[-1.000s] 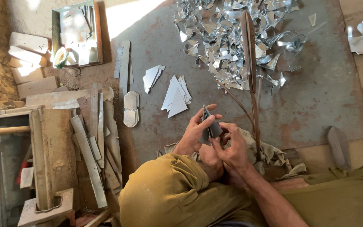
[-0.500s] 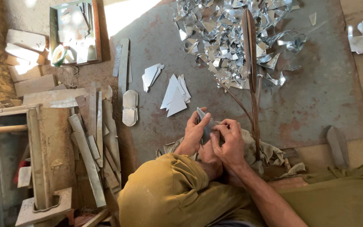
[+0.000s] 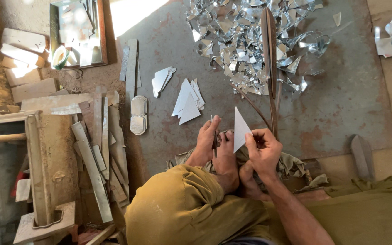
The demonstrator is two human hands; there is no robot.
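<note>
My right hand (image 3: 264,152) pinches a pale triangular sheet-metal piece (image 3: 239,129) by its lower edge and holds it upright, point up. My left hand (image 3: 207,138) is just to its left, fingers closed on a thin dark strip or tool (image 3: 214,141); what it is stays unclear. Both hands hover above my bent knee in olive cloth (image 3: 182,208), over the near edge of a rusty grey metal floor sheet (image 3: 341,104). A stack of similar cut triangles (image 3: 188,97) lies just beyond my left hand, and a smaller stack (image 3: 162,79) farther back.
A long pair of shears (image 3: 268,54) lies by a heap of shiny metal offcuts (image 3: 241,31). An oval metal piece (image 3: 138,115) sits left of the triangles. Wooden and metal strips (image 3: 96,149) crowd the left, with a framed shiny tray (image 3: 78,31) behind.
The hands were together working a small dark piece. They have parted, and my right hand now holds up a pale triangle while my left keeps the thin strip.
</note>
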